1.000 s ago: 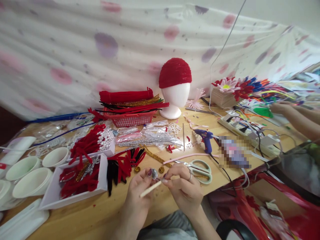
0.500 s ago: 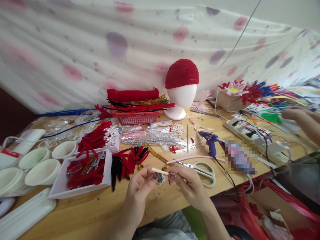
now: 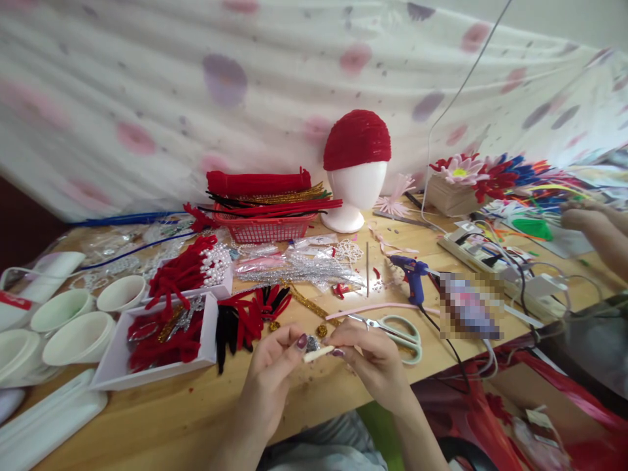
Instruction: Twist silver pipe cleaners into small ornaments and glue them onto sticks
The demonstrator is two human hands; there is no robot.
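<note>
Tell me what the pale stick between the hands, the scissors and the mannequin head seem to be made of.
Pale stick: wood or plastic, left open; smooth, cream-coloured, no visible grain.
Scissors: blades probably metal, given their grey sheen; handles likely plastic, smooth pale green.
Mannequin head: perhaps foam, judging by the even, matte white surface, though plastic is possible.
</note>
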